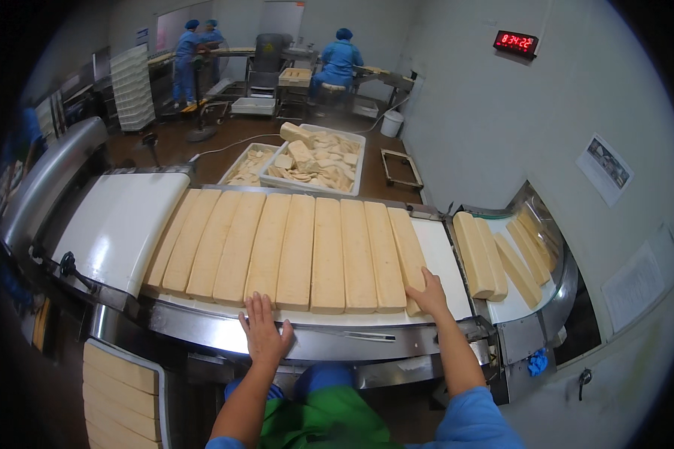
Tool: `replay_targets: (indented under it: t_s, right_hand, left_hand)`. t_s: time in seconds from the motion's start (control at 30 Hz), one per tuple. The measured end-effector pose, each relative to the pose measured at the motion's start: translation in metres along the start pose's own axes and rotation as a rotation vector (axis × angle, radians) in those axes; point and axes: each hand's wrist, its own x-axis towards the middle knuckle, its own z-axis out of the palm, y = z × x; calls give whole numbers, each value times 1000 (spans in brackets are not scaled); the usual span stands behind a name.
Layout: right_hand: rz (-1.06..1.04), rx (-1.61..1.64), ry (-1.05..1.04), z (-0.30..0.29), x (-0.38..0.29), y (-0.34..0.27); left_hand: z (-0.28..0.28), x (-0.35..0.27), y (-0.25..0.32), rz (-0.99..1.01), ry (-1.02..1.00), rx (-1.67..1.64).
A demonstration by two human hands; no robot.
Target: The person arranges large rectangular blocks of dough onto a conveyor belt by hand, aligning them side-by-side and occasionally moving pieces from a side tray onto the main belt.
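Observation:
A row of long, pale, crustless-looking bread loaves (328,252) lies side by side across a white conveyor belt (441,247). My left hand (264,331) is spread at the near ends of the loaves left of the middle, its fingertips against one loaf and its palm over the steel rail (202,328). At the right end of the row, my right hand (431,294) grips the near part of the last loaf (407,238), thumb across its top and fingers along its right side. That loaf sits slightly askew. A slim metal tool (370,337), perhaps tweezers, rests on the rail.
More loaves (474,255) lie on a curved conveyor at right, by a wall opening. Beyond the belt, white crates (361,163) hold trimmed pieces. A grey-edged tray (163,393) of loaves stands lower left. Farther back, people in blue (340,59) work at another line.

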Motion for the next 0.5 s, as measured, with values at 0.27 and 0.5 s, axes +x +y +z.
replay_targets:
  t_s: [0.27, 0.5]
  right_hand:
    - [213, -378, 257, -21, 38, 95]
    - [556, -365, 321, -52, 46, 96]
  left_hand:
    - [0, -2, -3, -12, 23, 4]
    - [-1, 1, 1, -1, -2, -8]
